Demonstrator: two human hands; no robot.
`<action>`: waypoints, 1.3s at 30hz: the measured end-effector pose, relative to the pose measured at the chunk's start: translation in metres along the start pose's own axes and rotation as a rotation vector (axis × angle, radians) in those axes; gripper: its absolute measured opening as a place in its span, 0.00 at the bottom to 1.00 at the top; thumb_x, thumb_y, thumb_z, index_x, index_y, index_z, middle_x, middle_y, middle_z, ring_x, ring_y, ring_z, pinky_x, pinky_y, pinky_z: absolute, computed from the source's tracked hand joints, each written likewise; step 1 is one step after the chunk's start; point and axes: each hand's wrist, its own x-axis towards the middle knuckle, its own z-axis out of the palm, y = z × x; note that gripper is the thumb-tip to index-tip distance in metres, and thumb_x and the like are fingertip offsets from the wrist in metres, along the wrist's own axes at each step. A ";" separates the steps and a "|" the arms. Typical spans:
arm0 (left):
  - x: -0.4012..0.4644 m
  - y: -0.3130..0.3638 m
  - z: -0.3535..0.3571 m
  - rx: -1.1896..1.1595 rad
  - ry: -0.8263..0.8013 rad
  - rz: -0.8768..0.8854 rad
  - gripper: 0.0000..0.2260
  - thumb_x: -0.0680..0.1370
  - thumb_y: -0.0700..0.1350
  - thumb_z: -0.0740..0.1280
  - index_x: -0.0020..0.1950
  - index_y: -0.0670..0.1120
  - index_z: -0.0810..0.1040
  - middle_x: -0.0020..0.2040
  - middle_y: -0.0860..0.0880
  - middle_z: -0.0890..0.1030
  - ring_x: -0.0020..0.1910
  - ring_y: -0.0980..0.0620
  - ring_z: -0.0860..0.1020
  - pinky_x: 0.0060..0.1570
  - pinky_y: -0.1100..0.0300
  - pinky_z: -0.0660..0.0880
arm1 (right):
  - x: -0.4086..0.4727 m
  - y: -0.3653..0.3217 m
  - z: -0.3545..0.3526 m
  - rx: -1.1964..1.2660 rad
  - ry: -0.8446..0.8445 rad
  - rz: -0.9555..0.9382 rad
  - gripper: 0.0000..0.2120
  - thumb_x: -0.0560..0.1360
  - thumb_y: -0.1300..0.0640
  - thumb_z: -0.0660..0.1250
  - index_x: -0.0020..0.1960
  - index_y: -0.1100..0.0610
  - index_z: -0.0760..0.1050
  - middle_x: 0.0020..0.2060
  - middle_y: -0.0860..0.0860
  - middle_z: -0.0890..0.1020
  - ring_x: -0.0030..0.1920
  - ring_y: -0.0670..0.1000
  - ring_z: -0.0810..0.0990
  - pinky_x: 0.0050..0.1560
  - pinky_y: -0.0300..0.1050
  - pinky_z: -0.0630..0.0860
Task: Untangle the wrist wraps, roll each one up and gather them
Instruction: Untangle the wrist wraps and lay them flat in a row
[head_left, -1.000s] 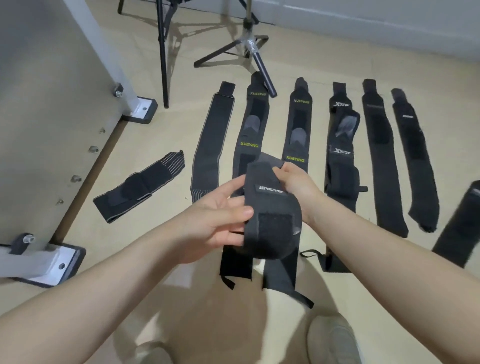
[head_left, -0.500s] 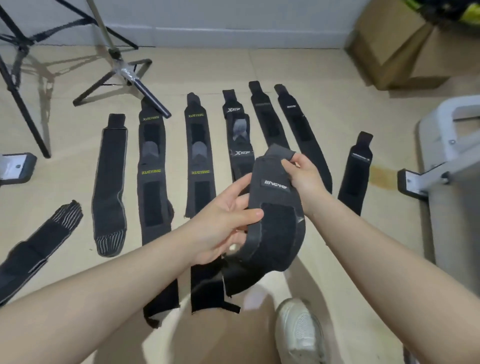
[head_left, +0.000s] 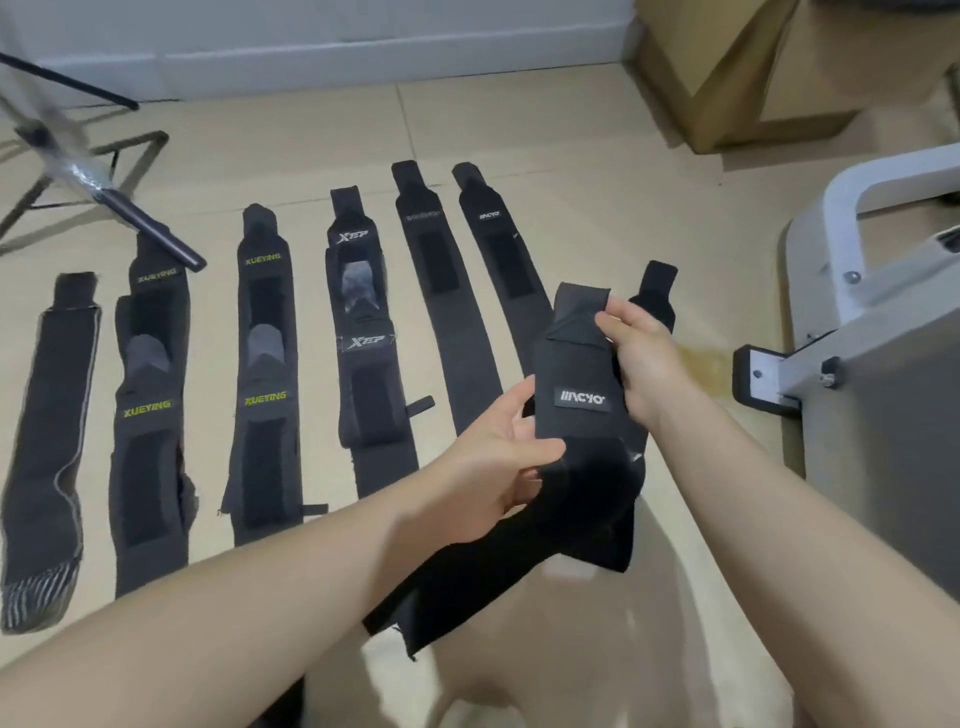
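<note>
Hands (head_left: 498, 462) hold IIACYO-labelled wrap (head_left: 582, 410).

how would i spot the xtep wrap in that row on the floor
Start at the row of black wraps laid side by side on the tan floor. Counting from the left end, the fourth strip is the Xtep wrap. It alone carries white slanted lettering printed twice, while the two wraps to its left show yellow-green lettering.

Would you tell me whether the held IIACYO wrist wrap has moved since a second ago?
Yes. The held wrist wrap has shifted right along the laid-out row: from over the XUEYING wraps to beyond the XTEP wrap.
</note>
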 end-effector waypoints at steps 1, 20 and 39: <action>0.009 0.007 0.008 -0.034 -0.027 0.020 0.28 0.75 0.35 0.65 0.71 0.55 0.64 0.60 0.43 0.79 0.53 0.41 0.72 0.51 0.51 0.64 | 0.007 -0.013 -0.005 0.000 -0.023 -0.020 0.09 0.79 0.62 0.60 0.50 0.54 0.79 0.43 0.52 0.83 0.38 0.49 0.81 0.35 0.39 0.78; 0.187 0.024 -0.129 1.705 0.351 -0.077 0.36 0.76 0.49 0.68 0.77 0.46 0.52 0.77 0.45 0.56 0.74 0.44 0.55 0.72 0.51 0.58 | 0.210 0.028 0.038 -0.468 -0.074 -0.085 0.09 0.70 0.66 0.54 0.40 0.55 0.70 0.36 0.54 0.68 0.38 0.52 0.65 0.39 0.46 0.62; 0.220 0.030 -0.179 1.989 0.260 -0.344 0.53 0.66 0.57 0.76 0.76 0.39 0.44 0.76 0.34 0.47 0.75 0.37 0.52 0.73 0.51 0.55 | 0.279 0.049 0.065 -0.486 -0.295 0.013 0.13 0.77 0.55 0.62 0.49 0.68 0.71 0.39 0.56 0.73 0.40 0.52 0.72 0.43 0.46 0.69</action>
